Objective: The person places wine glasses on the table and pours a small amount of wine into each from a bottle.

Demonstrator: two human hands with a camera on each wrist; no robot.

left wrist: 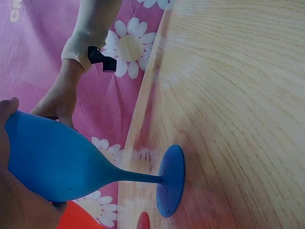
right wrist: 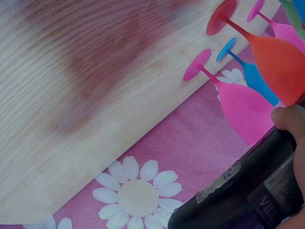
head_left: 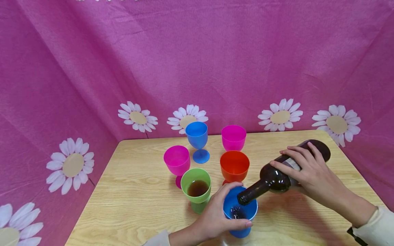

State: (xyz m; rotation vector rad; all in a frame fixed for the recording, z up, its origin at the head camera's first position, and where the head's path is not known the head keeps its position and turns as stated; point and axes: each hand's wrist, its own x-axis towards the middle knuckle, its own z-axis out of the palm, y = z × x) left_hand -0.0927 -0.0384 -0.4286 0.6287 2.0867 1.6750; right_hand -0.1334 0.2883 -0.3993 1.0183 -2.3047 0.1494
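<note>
My right hand [head_left: 311, 171] grips a dark wine bottle [head_left: 274, 177] round its labelled body and holds it tilted, neck down to the left. The bottle's mouth is over the bowl of a blue goblet [head_left: 240, 232], where dark, bubbling liquid shows at the bottom. Curled round that goblet's bowl is my left hand [head_left: 215, 215], thumb on the near side and fingers on the far side. In the left wrist view the goblet's round foot [left wrist: 170, 181] is at the wooden tabletop. Close to the left hand stands a green goblet [head_left: 196, 184] with dark liquid inside.
Behind the hands stand an orange goblet [head_left: 234, 166], a pink goblet [head_left: 176, 160] at left, another pink goblet [head_left: 234, 136] and a second blue goblet [head_left: 197, 135] farther back. They share a wooden table [head_left: 132, 191], backed by a pink cloth [head_left: 197, 61] with daisies.
</note>
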